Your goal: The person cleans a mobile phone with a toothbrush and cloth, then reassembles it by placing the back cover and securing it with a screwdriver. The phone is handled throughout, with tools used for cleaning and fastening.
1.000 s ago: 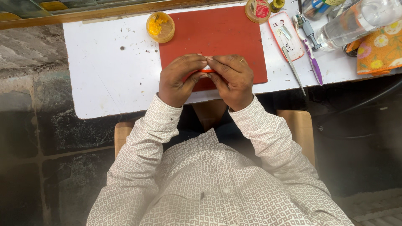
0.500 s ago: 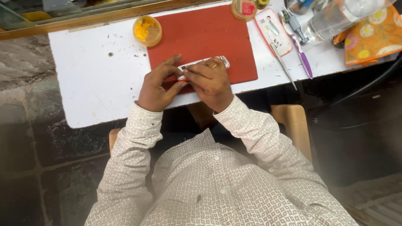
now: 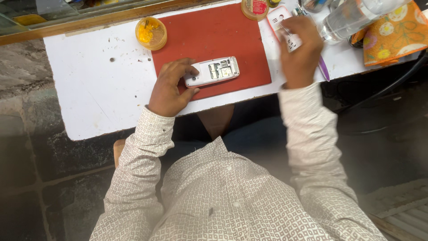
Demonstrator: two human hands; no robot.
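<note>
Opened phone on the red mat

The left hand (image 3: 171, 87) pinched the white back-open phone (image 3: 212, 72) lying on the red mat (image 3: 214, 33); the right hand (image 3: 299, 47) curled around a thin tool (image 3: 285, 30) over a pink-edged phone cover (image 3: 281, 20), beside a yellow-filled round tin (image 3: 151, 33) and a clear plastic bottle (image 3: 352, 18).

white phone (image 3: 212, 71) on red mat (image 3: 223, 35); white table (image 3: 93, 85); yellow-filled tin (image 3: 151, 32); orange flowered cloth (image 3: 392, 35); white-patterned shirt (image 3: 232, 196)
</note>
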